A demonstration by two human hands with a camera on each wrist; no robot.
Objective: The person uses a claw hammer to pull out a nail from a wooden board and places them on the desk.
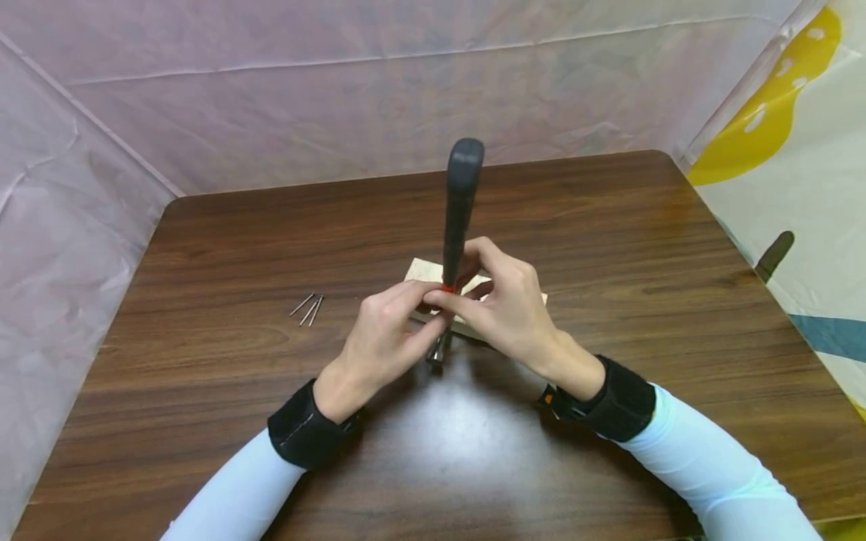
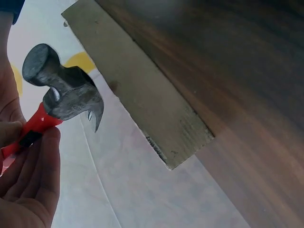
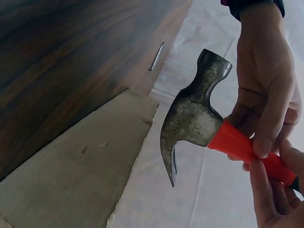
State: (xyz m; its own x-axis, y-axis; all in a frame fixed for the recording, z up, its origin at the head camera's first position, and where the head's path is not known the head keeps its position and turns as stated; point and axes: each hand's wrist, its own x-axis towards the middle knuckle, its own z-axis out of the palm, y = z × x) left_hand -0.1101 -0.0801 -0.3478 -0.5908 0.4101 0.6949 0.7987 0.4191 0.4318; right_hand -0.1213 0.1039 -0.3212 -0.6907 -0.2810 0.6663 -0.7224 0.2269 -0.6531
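Observation:
A claw hammer (image 1: 464, 195) stands nearly upright above the table, its black grip at the top and its metal head (image 3: 192, 116) below. My left hand (image 1: 386, 334) pinches the red section of the handle just above the head. On the same section, from the other side, the fingers of my right hand (image 1: 517, 315) and its thumb grip, and the two hands' fingertips meet. Both the striking face and the claw (image 2: 95, 114) show in the wrist views. Behind the hands lies a pale wooden board (image 1: 425, 269), partly hidden by them.
Several loose nails (image 1: 307, 309) lie on the brown wooden table (image 1: 237, 248) to the left of the hands. A pale sheet (image 1: 338, 98) hangs behind the table's far edge. Patterned fabric (image 1: 832, 225) with a yellow shape hangs at the right.

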